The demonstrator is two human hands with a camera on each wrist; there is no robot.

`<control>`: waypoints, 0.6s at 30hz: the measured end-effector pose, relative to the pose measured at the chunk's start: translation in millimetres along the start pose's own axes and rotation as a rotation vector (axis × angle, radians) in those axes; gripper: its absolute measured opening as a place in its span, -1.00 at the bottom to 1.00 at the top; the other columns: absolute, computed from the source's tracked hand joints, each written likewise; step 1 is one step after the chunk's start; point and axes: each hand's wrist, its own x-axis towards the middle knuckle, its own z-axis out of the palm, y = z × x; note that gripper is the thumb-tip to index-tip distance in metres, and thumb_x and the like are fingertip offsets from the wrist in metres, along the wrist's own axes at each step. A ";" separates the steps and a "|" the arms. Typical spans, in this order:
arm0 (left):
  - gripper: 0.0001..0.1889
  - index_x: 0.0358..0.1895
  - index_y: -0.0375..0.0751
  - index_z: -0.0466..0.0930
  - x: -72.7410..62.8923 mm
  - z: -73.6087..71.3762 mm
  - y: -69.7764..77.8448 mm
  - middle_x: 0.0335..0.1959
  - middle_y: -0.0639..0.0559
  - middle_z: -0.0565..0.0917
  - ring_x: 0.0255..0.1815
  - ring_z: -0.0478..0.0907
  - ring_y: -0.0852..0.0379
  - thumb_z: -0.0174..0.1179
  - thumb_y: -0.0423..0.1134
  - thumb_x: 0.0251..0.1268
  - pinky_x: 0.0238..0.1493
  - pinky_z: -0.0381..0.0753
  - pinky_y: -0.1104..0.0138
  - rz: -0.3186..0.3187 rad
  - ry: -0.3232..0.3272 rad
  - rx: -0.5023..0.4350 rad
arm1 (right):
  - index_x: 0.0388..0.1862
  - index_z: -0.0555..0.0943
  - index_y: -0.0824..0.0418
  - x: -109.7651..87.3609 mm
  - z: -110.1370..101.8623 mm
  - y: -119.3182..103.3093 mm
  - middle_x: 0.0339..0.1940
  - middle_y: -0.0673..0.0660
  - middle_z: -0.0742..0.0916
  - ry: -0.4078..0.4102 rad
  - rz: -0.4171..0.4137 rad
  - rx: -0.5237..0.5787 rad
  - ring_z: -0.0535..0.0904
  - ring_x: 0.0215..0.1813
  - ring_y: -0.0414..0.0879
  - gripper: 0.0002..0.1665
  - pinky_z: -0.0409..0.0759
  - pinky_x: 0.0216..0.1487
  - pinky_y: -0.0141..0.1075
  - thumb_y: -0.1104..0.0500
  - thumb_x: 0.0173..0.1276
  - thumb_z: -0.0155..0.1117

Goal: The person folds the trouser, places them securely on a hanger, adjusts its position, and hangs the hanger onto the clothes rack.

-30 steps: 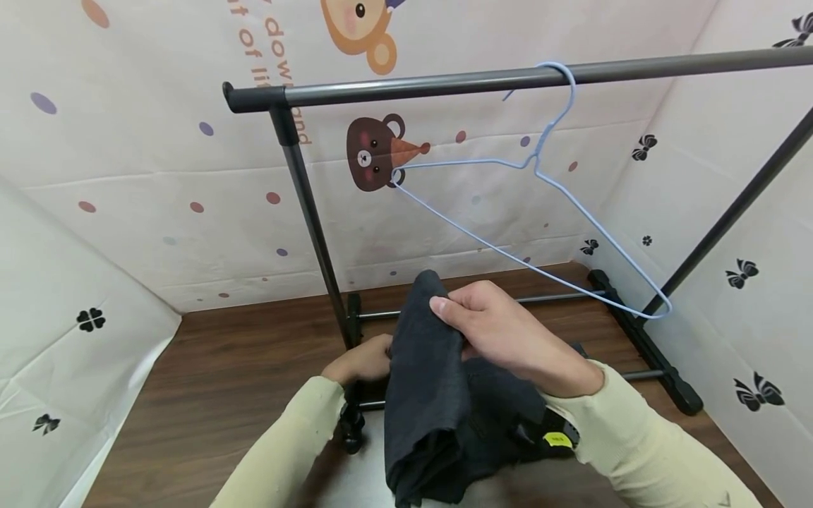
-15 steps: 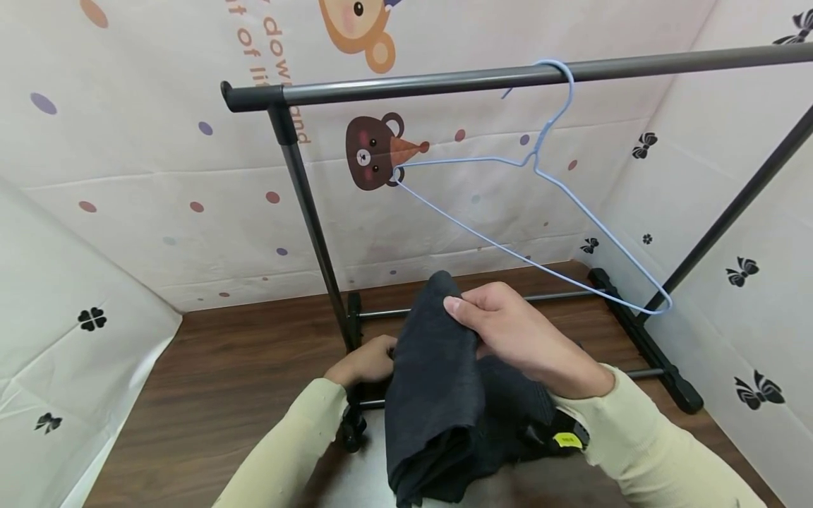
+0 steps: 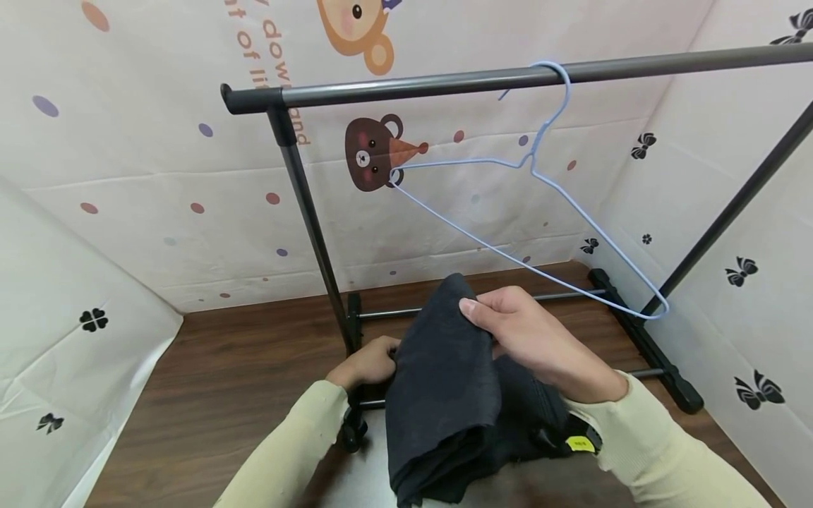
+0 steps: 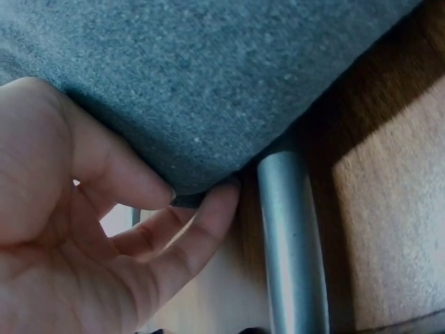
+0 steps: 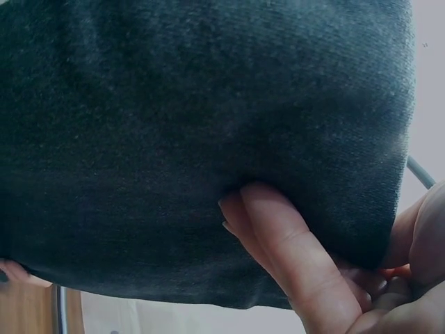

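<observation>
A dark charcoal folded garment [image 3: 438, 381] of thick cloth is held up low in the head view, its lower part bunched in layers. My right hand [image 3: 533, 335] pinches its upper right edge, thumb on the near side. At its left edge is my left hand [image 3: 368, 363], the fingertips partly hidden behind the cloth. In the left wrist view, the left thumb and fingers [image 4: 215, 205] pinch the cloth's edge. In the right wrist view, right fingers [image 5: 285, 243] lie against the far face of the cloth [image 5: 174, 125]. A light blue wire hanger [image 3: 567, 86] hangs above, untouched.
The hanger's hook goes over the dark metal bar [image 3: 406, 87] of a clothes rack, whose left post [image 3: 311, 212] stands beside my left hand. Low rack rails [image 3: 381, 313] run near the wooden floor [image 3: 241, 381]. Printed white sheets [image 3: 216, 240] line the sides.
My right hand has shifted to the right with the garment's upper edge, so the cloth spreads wider. The left hand has moved only slightly to the right. The hanger stays about in place.
</observation>
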 end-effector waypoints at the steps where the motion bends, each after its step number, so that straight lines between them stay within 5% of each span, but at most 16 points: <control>1: -0.45 0.10 0.02 0.77 -0.2 0.2 -0.2 0.10 0.02 0.77 -0.05 0.58 0.14 -0.06 -0.56 0.27 0.11 0.54 0.23 0.004 0.004 0.006 | -0.09 0.68 0.49 -0.4 -0.2 0.4 -0.27 0.18 0.83 -0.001 -0.002 0.001 0.82 -0.22 -0.03 -0.52 0.81 -0.16 -0.11 0.12 0.73 -0.02; 11: -0.39 0.14 -0.02 0.76 0.2 1.5 -4.0 0.07 0.01 0.78 -0.22 0.56 0.13 -0.03 -0.60 0.11 -0.08 0.51 0.29 0.052 0.064 0.072 | -0.08 0.68 0.49 -2.8 -6.3 6.0 -0.24 0.17 0.83 -0.010 -0.015 -0.013 0.82 -0.20 -0.06 -0.52 0.81 -0.15 -0.12 0.11 0.73 -0.01; 18: -0.51 -0.09 -0.01 0.77 0.6 2.5 -3.5 -0.15 0.05 0.78 -0.31 0.56 0.16 -0.01 -0.59 0.12 -0.15 0.53 0.29 0.073 0.089 0.091 | -0.04 0.68 0.49 -5.8 -11.9 9.0 -0.24 0.17 0.84 0.015 0.014 -0.006 0.82 -0.19 -0.05 -0.52 0.81 -0.13 -0.12 0.10 0.73 -0.02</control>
